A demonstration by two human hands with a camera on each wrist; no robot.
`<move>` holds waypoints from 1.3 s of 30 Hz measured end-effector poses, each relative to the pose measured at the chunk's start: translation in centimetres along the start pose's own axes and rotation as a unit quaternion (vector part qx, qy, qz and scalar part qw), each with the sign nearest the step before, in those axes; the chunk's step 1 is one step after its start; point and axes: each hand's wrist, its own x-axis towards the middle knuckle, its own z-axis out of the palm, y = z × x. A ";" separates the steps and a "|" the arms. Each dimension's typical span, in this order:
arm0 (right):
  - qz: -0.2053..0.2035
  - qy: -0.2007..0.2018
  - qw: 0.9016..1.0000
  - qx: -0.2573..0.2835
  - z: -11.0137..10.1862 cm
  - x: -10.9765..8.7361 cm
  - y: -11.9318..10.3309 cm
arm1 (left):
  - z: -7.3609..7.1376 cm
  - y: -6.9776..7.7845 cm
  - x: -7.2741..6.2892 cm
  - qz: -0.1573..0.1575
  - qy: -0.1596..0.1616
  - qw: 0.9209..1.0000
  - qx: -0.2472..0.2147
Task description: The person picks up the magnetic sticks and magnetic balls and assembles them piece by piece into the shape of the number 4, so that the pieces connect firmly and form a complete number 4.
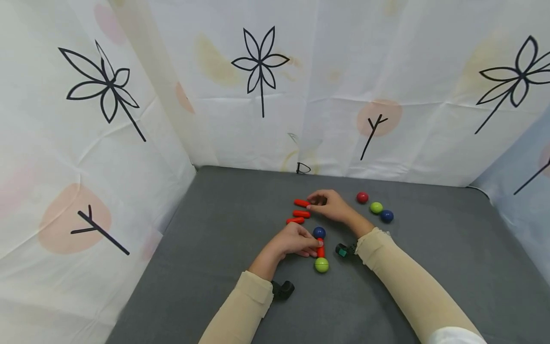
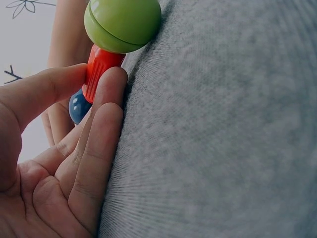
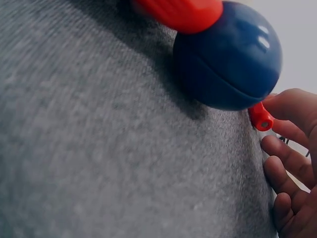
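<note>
While the left hand [image 1: 294,240] pinches the joined red rod [image 1: 321,252] near the frame's centre, the right hand [image 1: 330,205] pinches the top rod [image 1: 301,203].
The joined red rod links the blue ball [image 1: 319,232] above and the green ball [image 1: 321,265] below; left thumb and fingertip hold it between them, probably to steady it. 2 more rods [image 1: 301,213] lie just below the top rod, perhaps lined up for easy reach, and 3 loose balls [image 1: 376,207] sit right of centre.

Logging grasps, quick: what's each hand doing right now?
Left hand: holding the red rod between blue ball and green ball.
Right hand: pinching one end of the farthest red rod.
</note>
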 end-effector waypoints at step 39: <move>-0.024 0.028 0.999 -0.013 0.0 -0.7 0.2 | -0.1 -0.2 0.2 0.005 -0.008 1.000 0.014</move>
